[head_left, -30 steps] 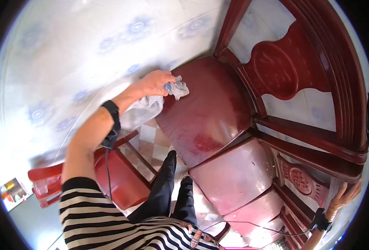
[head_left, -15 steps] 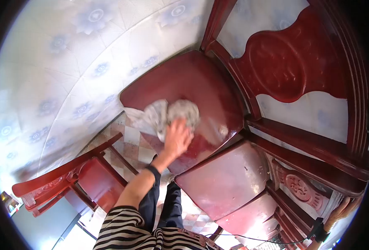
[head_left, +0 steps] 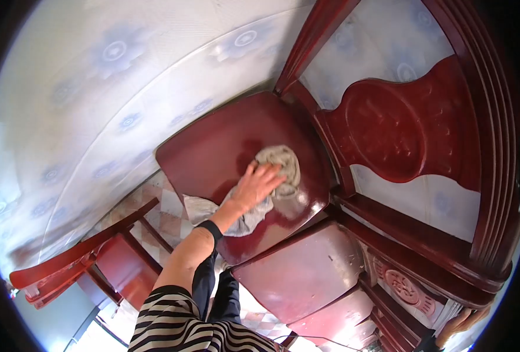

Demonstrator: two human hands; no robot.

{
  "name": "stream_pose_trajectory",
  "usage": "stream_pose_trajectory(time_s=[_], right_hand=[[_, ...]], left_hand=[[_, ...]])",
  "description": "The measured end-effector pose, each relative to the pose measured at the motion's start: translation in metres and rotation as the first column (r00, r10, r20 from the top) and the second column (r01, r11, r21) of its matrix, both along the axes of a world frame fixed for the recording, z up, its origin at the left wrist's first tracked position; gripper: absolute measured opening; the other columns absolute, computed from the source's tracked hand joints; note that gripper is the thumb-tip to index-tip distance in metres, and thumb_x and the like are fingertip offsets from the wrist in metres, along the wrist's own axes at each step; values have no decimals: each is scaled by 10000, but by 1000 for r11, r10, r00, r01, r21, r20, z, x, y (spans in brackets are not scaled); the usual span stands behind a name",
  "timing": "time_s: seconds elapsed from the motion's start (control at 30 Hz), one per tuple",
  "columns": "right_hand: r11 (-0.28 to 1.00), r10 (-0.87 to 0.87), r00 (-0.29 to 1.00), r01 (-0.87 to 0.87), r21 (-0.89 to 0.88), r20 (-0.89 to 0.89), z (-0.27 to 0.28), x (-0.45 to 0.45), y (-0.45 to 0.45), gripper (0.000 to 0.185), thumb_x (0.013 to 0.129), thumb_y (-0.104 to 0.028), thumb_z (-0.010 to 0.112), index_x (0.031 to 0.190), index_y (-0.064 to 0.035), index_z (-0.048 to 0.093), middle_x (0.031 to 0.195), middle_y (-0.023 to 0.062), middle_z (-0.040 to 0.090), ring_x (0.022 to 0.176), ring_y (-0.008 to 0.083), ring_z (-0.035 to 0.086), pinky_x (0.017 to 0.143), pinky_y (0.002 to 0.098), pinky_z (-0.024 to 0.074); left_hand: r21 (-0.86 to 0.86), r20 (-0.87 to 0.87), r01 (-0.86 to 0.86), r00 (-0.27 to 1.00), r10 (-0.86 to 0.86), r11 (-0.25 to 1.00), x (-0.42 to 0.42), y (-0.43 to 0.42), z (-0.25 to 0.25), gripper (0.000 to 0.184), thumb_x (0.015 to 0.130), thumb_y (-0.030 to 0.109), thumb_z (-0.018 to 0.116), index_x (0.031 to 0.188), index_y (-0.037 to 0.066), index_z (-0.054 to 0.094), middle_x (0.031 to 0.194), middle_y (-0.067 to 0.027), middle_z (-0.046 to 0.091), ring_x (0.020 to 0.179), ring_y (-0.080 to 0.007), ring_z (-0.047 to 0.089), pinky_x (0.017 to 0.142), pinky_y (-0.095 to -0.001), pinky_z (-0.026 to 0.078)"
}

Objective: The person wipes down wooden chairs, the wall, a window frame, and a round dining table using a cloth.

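Observation:
My left hand [head_left: 258, 185] presses palm down on a crumpled grey-white cloth [head_left: 288, 167], its fingers over the bunched part. A looser fold of the cloth trails under the wrist toward the seat's front left edge. The cloth lies on the dark red wooden seat [head_left: 207, 146] of a large chair, near the middle and right of it. At the lower right edge of the view, my right hand [head_left: 462, 325] is curled at a wooden chair part, partly hidden by the frame.
A carved chair back [head_left: 389, 129] rises at the right. Two more reddish seats, the nearer one [head_left: 304, 270] worn, stand below it. A smaller red chair [head_left: 122, 264] is at the lower left. The patterned pale wall [head_left: 119, 76] runs behind, with a checkered floor [head_left: 166, 205] below.
My left hand has swept the cloth from the seat's left edge across the surface to the right. The view has shifted, while my right hand stays by the chair frame.

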State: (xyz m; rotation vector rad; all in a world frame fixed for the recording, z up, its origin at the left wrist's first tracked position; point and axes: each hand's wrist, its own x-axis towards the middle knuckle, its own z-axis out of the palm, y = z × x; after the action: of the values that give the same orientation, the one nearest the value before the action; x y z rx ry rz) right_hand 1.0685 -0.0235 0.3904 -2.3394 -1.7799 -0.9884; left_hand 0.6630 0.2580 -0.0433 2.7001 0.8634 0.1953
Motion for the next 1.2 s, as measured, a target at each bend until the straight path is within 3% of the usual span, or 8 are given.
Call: stream_pose_trajectory(time_s=[0.17,0.27,0.37,0.53,0.67,0.93,1.03,1.2], right_hand=[[997,-64,998,65,47,-28,-2,1,-7,528,945,-342,396,1355,-11,362,1366,209,362,1254,353,351,1041,451,264],[997,-60,998,60,43,-14,-2,-3,-5,544,946,-355,386,1349,8,359,1366,226,363,1229,343,392,1019,439,303],[991,-105,994,106,76,-20,-1,7,-16,544,945,-356,390,1342,15,366,1359,230,373,1213,340,414,1008,436,319],[985,-118,992,123,119,-48,-9,17,-21,561,940,-380,391,1319,34,385,1310,245,402,1151,349,448,961,448,342],[998,-12,993,5,56,115,-6,-22,26,640,924,-469,380,1265,71,423,1146,277,466,990,399,469,831,511,355],[984,127,958,-155,92,256,-9,-43,63,714,915,-535,355,1162,121,491,934,279,512,802,412,469,688,527,360],[992,98,964,-113,47,248,-6,-44,58,692,928,-513,344,1149,128,482,939,286,506,810,416,470,686,524,362],[997,69,966,-58,-50,250,-1,-57,62,631,946,-465,340,1136,123,467,935,285,495,814,419,462,680,519,359]], left_hand=[[151,108,-468,883,456,871,23,101,2,599,779,382,621,1306,156,448,1421,-152,298,1261,-306,334,1026,-530,253],[90,217,-504,852,477,859,17,130,1,654,789,477,578,1310,107,437,1401,-173,322,1251,-353,327,1021,-512,256],[39,342,-469,836,429,882,35,103,0,669,786,549,535,1268,89,483,1400,-184,323,1235,-393,327,1001,-510,281],[-217,1,-101,995,104,971,70,-19,11,465,758,425,604,1087,97,581,1328,-146,404,1169,-315,401,898,-442,377],[6,110,58,992,-58,998,47,-20,9,269,772,259,611,1007,129,595,1288,-83,442,1118,-261,445,837,-389,413],[68,167,-649,756,633,758,-108,38,-1,457,692,109,667,1128,193,558,1300,-127,446,1040,-302,484,803,-416,400],[106,181,-809,587,789,578,-126,24,4,661,722,91,683,1320,226,437,1304,-155,434,1034,-332,477,830,-427,387],[83,185,-895,446,876,438,-128,-37,16,633,769,125,674,1342,205,417,1305,-203,418,1045,-367,466,872,-437,375]])
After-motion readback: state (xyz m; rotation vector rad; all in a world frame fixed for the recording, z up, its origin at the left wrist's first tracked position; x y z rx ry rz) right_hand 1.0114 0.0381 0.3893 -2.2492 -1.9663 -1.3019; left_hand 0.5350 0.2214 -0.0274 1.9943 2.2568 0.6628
